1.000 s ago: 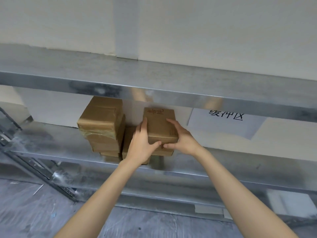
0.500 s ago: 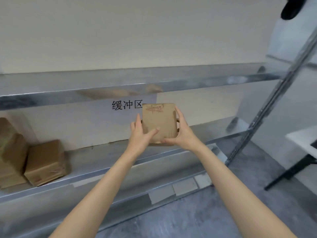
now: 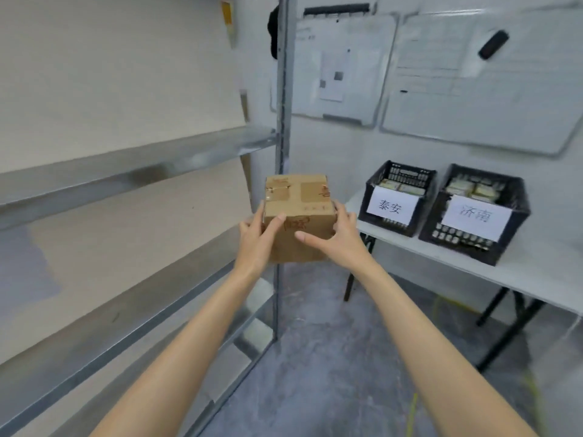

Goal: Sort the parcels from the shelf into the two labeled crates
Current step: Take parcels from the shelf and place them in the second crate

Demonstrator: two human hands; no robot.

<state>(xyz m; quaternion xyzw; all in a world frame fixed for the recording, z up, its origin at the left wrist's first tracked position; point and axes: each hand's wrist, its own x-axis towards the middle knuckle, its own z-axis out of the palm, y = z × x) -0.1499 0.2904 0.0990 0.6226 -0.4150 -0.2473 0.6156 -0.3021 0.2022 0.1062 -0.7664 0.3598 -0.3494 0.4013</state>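
Left grip [image 3: 256, 244] and right grip [image 3: 342, 239] clamp parcel [image 3: 299, 212] from opposite sides, thumbs on near face, likely so we read top markings. Parcel mid-air by shelf post [image 3: 281, 121], short of 泰安 crate [image 3: 407, 175] and 济南 crate [image 3: 515, 230] on surface [image 3: 536, 272].

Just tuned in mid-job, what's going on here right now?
A person grips a small cardboard parcel between the left hand and right hand, held up in front of them beside the metal shelf. To the right, the 泰安 crate and the 济南 crate sit on a white table, both already holding parcels. This parcel is in neither crate yet, and its marking is too blurred to read.
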